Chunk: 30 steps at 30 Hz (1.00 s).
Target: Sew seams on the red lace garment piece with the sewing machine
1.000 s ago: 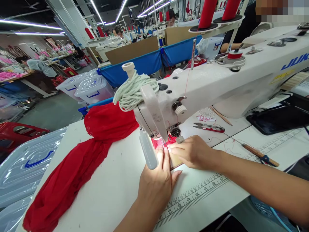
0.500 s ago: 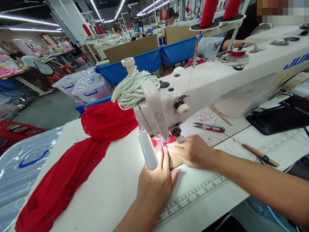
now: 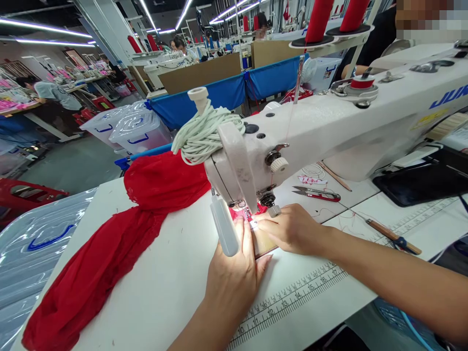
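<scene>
A white sewing machine (image 3: 329, 126) stands across the white table (image 3: 168, 287). Red lace fabric (image 3: 120, 239) runs from the left edge of the table under the machine's head to the needle. My left hand (image 3: 236, 273) lies flat with fingers stretched out, pressing a small red piece (image 3: 244, 214) at the presser foot. My right hand (image 3: 292, 229) rests just right of the needle, its fingers closed together and pinching the same red piece. A lamp lights the spot brightly. A coil of white cord (image 3: 204, 134) sits on top of the machine head.
Red-handled thread snips (image 3: 318, 194) and a wooden-handled tool (image 3: 391, 235) lie on the table to the right. A printed ruler (image 3: 292, 300) runs along the front edge. Clear plastic bins (image 3: 32, 248) stand at left. Red thread cones (image 3: 318, 19) stand behind. Other people work at far benches.
The camera view shifted slightly. My left hand slid a little toward the needle; my right hand stays by the presser foot.
</scene>
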Each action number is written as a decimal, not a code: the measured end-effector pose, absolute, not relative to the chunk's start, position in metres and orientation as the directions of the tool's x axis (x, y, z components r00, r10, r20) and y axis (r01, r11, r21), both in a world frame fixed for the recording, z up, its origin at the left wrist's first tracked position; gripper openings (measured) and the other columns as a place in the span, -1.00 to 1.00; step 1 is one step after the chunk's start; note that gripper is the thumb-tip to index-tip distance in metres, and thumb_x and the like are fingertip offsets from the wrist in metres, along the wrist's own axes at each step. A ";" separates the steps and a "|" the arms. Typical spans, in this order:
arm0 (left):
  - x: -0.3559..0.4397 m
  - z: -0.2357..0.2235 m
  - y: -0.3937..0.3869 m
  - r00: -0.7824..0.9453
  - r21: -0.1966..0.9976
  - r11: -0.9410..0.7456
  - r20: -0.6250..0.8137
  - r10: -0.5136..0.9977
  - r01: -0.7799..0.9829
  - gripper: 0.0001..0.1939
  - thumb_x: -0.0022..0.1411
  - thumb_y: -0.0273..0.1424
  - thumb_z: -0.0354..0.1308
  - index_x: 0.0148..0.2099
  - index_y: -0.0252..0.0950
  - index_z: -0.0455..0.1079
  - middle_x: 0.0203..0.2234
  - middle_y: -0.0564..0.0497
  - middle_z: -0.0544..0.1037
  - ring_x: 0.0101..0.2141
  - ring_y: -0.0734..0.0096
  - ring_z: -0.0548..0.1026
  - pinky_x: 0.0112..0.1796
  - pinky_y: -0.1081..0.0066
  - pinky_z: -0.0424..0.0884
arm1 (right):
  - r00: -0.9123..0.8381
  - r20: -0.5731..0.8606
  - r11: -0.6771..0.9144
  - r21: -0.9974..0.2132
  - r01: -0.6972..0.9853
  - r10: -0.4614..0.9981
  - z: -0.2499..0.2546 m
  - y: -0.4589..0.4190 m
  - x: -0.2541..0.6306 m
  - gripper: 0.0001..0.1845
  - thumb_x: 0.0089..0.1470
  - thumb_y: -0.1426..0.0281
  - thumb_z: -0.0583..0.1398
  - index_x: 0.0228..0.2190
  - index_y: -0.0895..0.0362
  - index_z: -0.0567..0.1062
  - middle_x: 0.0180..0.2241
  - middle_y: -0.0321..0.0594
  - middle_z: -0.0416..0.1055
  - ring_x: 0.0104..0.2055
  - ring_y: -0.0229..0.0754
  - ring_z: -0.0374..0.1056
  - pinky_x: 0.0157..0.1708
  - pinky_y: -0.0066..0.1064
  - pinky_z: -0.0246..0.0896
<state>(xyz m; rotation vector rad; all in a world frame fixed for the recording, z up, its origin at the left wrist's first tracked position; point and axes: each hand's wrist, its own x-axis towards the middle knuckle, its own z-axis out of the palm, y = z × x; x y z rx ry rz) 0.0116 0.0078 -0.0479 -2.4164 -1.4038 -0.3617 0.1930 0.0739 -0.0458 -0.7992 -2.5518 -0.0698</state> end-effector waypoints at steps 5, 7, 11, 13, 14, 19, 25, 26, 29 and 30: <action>0.009 -0.050 0.007 0.484 -0.125 -0.474 0.375 0.791 0.872 -0.35 0.34 -0.13 -0.11 0.24 -0.58 0.10 0.11 -0.41 0.34 0.04 -0.11 0.40 -0.20 0.03 0.52 | -0.736 0.402 0.823 -0.091 0.560 0.545 -0.046 0.074 0.194 -0.88 -0.01 0.55 0.07 -0.51 0.15 0.34 -0.53 -0.32 0.32 -0.59 -0.32 -0.16 -0.58 -0.38 -0.29; 0.009 -0.051 0.007 0.484 -0.128 -0.472 0.370 0.793 0.872 -0.35 0.34 -0.12 -0.12 0.24 -0.57 0.12 0.11 -0.40 0.34 0.04 -0.11 0.40 -0.19 0.03 0.52 | -0.737 0.396 0.822 -0.089 0.563 0.548 -0.047 0.073 0.194 -0.89 -0.02 0.55 0.07 -0.51 0.15 0.34 -0.54 -0.32 0.31 -0.59 -0.32 -0.16 -0.58 -0.38 -0.29; 0.010 -0.049 0.008 0.488 -0.142 -0.472 0.383 0.784 0.870 -0.35 0.35 -0.12 -0.17 0.21 -0.61 0.16 0.07 -0.43 0.38 0.04 -0.12 0.40 -0.19 0.03 0.52 | -0.732 0.412 0.820 -0.069 0.568 0.543 -0.046 0.073 0.194 -0.86 0.00 0.55 0.06 -0.54 0.14 0.31 -0.60 -0.35 0.24 -0.60 -0.32 -0.19 -0.58 -0.36 -0.32; 0.011 -0.049 0.008 0.489 -0.138 -0.475 0.386 0.782 0.869 -0.36 0.35 -0.12 -0.17 0.22 -0.59 0.14 0.06 -0.42 0.39 0.06 -0.11 0.38 -0.20 0.05 0.52 | -0.736 0.406 0.821 -0.064 0.568 0.541 -0.046 0.073 0.194 -0.85 0.02 0.55 0.05 -0.53 0.14 0.31 -0.59 -0.34 0.25 -0.60 -0.32 -0.18 -0.57 -0.36 -0.32; 0.011 -0.049 0.008 0.489 -0.140 -0.474 0.384 0.783 0.869 -0.35 0.35 -0.12 -0.17 0.22 -0.59 0.15 0.06 -0.42 0.39 0.05 -0.09 0.39 -0.20 0.07 0.53 | -0.739 0.399 0.821 -0.065 0.567 0.542 -0.046 0.073 0.194 -0.85 0.02 0.55 0.05 -0.53 0.14 0.31 -0.58 -0.34 0.26 -0.59 -0.32 -0.16 -0.57 -0.35 -0.32; 0.010 -0.051 0.007 0.466 -0.149 -0.443 0.353 0.811 0.884 -0.33 0.35 -0.08 -0.20 0.18 -0.61 0.20 0.09 -0.41 0.36 -0.04 -0.03 0.47 -0.22 0.10 0.53 | -0.752 0.378 0.826 -0.065 0.560 0.540 -0.046 0.074 0.195 -0.86 -0.01 0.58 0.05 -0.51 0.14 0.32 -0.55 -0.32 0.30 -0.57 -0.32 -0.10 -0.56 -0.36 -0.31; 0.008 -0.053 0.007 0.443 -0.113 -0.430 0.317 0.839 0.896 -0.34 0.33 -0.09 -0.13 0.24 -0.56 0.14 0.14 -0.40 0.30 -0.04 -0.04 0.47 -0.25 0.11 0.55 | -0.737 0.418 0.823 -0.049 0.566 0.531 -0.045 0.075 0.194 -0.86 -0.06 0.58 0.06 -0.56 0.14 0.29 -0.58 -0.33 0.28 -0.57 -0.31 -0.10 -0.58 -0.36 -0.30; 0.008 -0.053 0.007 0.436 -0.105 -0.426 0.322 0.840 0.899 -0.34 0.33 -0.09 -0.13 0.24 -0.54 0.14 0.14 -0.40 0.31 -0.04 -0.04 0.47 -0.26 0.11 0.55 | -0.734 0.427 0.823 -0.046 0.566 0.528 -0.045 0.075 0.194 -0.86 -0.06 0.58 0.05 -0.57 0.14 0.28 -0.59 -0.33 0.27 -0.57 -0.31 -0.10 -0.58 -0.36 -0.30; 0.009 -0.053 0.007 0.428 -0.095 -0.422 0.335 0.840 0.902 -0.34 0.33 -0.07 -0.13 0.23 -0.52 0.17 0.13 -0.40 0.32 -0.06 -0.02 0.49 -0.28 0.14 0.56 | -0.727 0.448 0.824 -0.042 0.565 0.521 -0.045 0.076 0.193 -0.84 -0.05 0.57 0.05 -0.58 0.13 0.26 -0.59 -0.34 0.27 -0.57 -0.31 -0.10 -0.57 -0.36 -0.29; 0.009 -0.053 0.008 0.427 -0.100 -0.418 0.336 0.840 0.903 -0.33 0.33 -0.06 -0.14 0.22 -0.54 0.17 0.12 -0.41 0.32 -0.07 -0.01 0.49 -0.28 0.14 0.56 | -0.724 0.454 0.824 -0.039 0.565 0.519 -0.045 0.076 0.193 -0.84 -0.04 0.57 0.04 -0.58 0.13 0.26 -0.59 -0.33 0.27 -0.57 -0.31 -0.11 -0.57 -0.36 -0.29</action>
